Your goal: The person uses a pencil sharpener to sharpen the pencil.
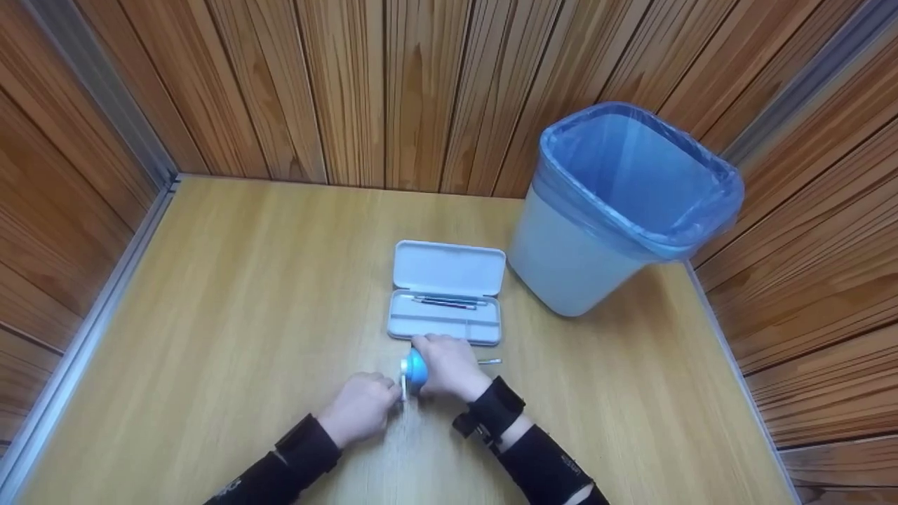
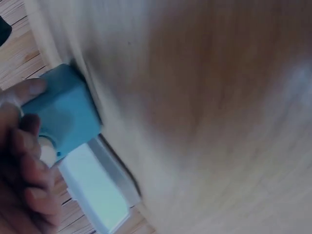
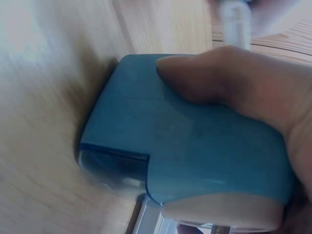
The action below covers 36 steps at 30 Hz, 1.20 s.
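Observation:
A blue crank pencil sharpener point(image 1: 417, 367) sits on the table, held in my right hand point(image 1: 449, 366). The right thumb point(image 3: 204, 75) lies across its blue body in the right wrist view, above a see-through shavings drawer point(image 3: 112, 168). My left hand point(image 1: 360, 407) grips the white crank handle point(image 1: 403, 388) at the sharpener's left side, fingers curled. From the other side a pencil point(image 1: 490, 361) sticks out past the right hand; the rest of it is hidden. In the left wrist view the sharpener point(image 2: 68, 109) shows beyond the curled left fingers point(image 2: 36, 170).
Just behind the hands a white pencil case point(image 1: 449, 268) lies with its lid raised, several pencils point(image 1: 446, 302) in its upper compartment. At the back right stands a pale waste bin point(image 1: 561, 252) with a blue liner point(image 1: 631, 168). Wood-panelled walls point(image 1: 351, 91) enclose the table.

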### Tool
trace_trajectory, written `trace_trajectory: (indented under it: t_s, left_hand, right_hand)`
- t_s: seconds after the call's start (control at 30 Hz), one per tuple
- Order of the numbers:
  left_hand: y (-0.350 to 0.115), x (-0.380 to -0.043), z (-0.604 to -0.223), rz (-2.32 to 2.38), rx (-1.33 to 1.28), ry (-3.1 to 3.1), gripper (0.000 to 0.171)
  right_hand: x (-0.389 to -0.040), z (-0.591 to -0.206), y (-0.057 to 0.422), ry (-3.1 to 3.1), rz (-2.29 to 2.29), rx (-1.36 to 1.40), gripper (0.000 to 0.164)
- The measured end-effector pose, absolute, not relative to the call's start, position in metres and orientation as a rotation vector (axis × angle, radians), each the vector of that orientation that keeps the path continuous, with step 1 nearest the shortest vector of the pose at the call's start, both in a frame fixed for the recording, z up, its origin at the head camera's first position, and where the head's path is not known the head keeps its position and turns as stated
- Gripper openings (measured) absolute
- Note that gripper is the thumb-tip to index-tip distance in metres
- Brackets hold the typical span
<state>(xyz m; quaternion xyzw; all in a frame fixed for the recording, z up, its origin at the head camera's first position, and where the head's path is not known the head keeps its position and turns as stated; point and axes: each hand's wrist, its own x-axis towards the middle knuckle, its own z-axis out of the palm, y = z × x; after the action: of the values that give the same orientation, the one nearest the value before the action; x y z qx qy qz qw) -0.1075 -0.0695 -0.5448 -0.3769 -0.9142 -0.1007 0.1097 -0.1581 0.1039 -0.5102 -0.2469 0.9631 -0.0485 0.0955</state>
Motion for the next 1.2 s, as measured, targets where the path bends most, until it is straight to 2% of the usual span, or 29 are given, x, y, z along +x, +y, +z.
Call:
trace_trajectory:
  t_s: [0.5, 0.73, 0.83, 1.03, 1.2]
  left_hand:
    - [-0.06, -0.138, -0.556, -0.22, -0.978, -2.983, 0.016]
    - [-0.058, -0.154, -0.553, -0.137, -0.883, -3.022, 0.007]
    - [-0.059, -0.164, -0.546, -0.118, -0.804, -3.026, 0.005]
    - [-0.061, -0.172, -0.522, -0.175, -0.75, -2.811, 0.004]
    - [-0.064, -0.156, -0.512, -0.138, -0.822, -2.529, 0.008]
  right_hand:
    - [-0.161, -0.511, 0.109, 2.87, -0.15, -0.852, 0.054]
    - [-0.162, -0.51, 0.107, 2.845, -0.147, -0.844, 0.052]
    - [-0.161, -0.509, 0.105, 2.832, -0.161, -0.831, 0.055]
    - [-0.158, -0.509, 0.103, 2.823, -0.184, -0.744, 0.074]
    - [-0.158, -0.51, 0.104, 2.853, -0.176, -0.723, 0.068]
